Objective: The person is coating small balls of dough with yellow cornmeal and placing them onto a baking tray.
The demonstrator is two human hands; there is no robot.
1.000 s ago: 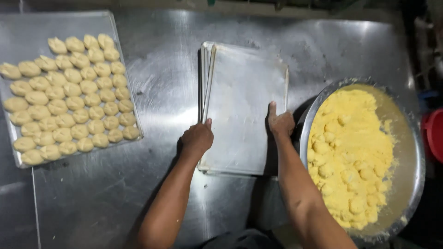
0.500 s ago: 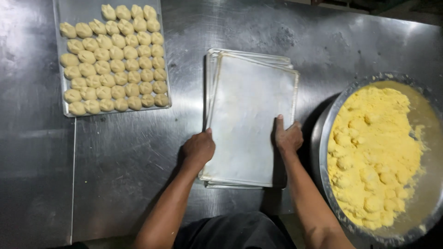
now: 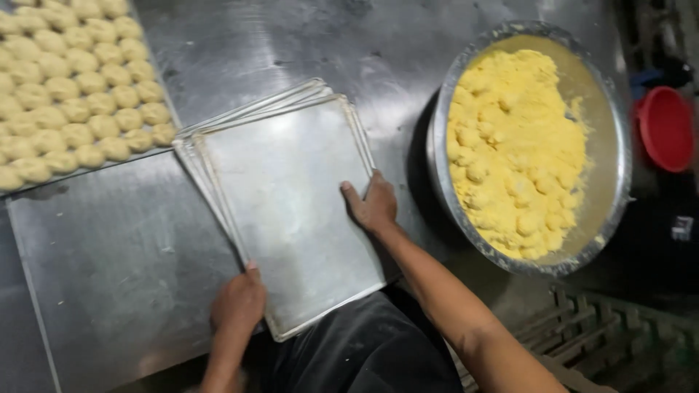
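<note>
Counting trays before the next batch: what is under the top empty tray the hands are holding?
More empty metal trays, edges fanned out at the top left. Their number is unclear, since the top tray covers them.
</note>
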